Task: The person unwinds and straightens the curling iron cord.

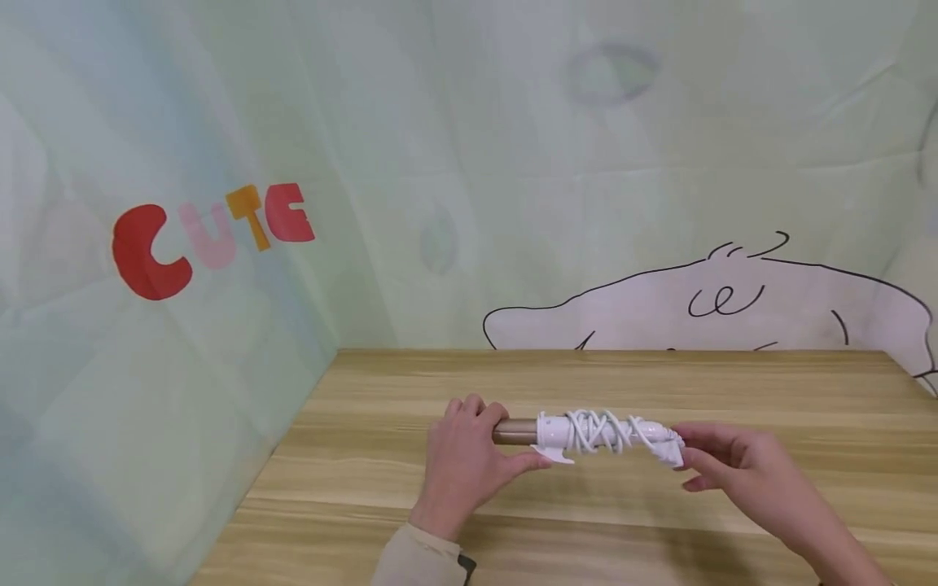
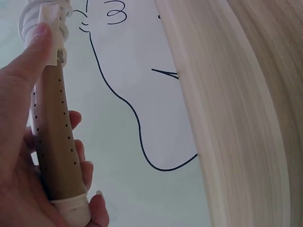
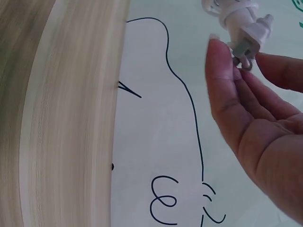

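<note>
A curling iron (image 1: 516,431) with a gold-brown barrel and white handle is held level above the table. Its white cord (image 1: 601,433) winds criss-cross around the handle. My left hand (image 1: 465,464) grips the barrel, fingers wrapped behind it. In the left wrist view, the thumb presses the white clamp lever (image 2: 49,49), and small holes dot the barrel (image 2: 54,142) down to its white tip (image 2: 73,210). At the handle end, my right hand (image 1: 758,472) pinches the cord's plug (image 3: 253,38) between thumb and fingers. The plug's prongs point toward the palm in the right wrist view.
Beneath both hands lies a wood-grain table (image 1: 352,505). Behind and to the left hangs a pale green cloth backdrop (image 1: 440,122), printed with colourful letters (image 1: 154,252) and a white cartoon outline (image 1: 645,317).
</note>
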Available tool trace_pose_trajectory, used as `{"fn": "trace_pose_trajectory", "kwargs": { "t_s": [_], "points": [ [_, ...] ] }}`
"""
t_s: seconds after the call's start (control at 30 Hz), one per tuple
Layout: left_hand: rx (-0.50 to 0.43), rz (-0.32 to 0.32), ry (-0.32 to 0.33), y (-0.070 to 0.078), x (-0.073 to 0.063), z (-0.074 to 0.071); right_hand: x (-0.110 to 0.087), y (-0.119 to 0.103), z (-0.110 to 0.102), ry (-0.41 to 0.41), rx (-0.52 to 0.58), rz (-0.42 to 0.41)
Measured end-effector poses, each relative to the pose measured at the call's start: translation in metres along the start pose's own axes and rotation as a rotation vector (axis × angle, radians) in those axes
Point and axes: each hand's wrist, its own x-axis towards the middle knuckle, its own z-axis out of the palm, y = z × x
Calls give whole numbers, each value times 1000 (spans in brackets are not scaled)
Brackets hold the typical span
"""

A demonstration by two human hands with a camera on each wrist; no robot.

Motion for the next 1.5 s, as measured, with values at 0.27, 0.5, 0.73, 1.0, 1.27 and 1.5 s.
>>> {"fn": "trace_pose_trajectory", "kwargs": {
  "t_s": [0.27, 0.5, 0.73, 1.0, 1.27, 1.5],
  "points": [
    [51, 45, -73, 6, -1, 2, 0, -1, 3, 89, 14, -24],
    [93, 96, -65, 10, -3, 6, 1, -2, 9, 153, 81, -44],
    [42, 93, -64, 12, -1, 5, -2, -1, 10, 205, 72, -44],
    [32, 64, -55, 6, -1, 4, 0, -4, 14, 99, -21, 96],
    [-44, 51, -103, 6, -2, 6, -1, -11, 14, 126, -36, 116],
    [-139, 23, -223, 6, 0, 2, -7, -11, 7, 111, -55, -187]
  ]
}}
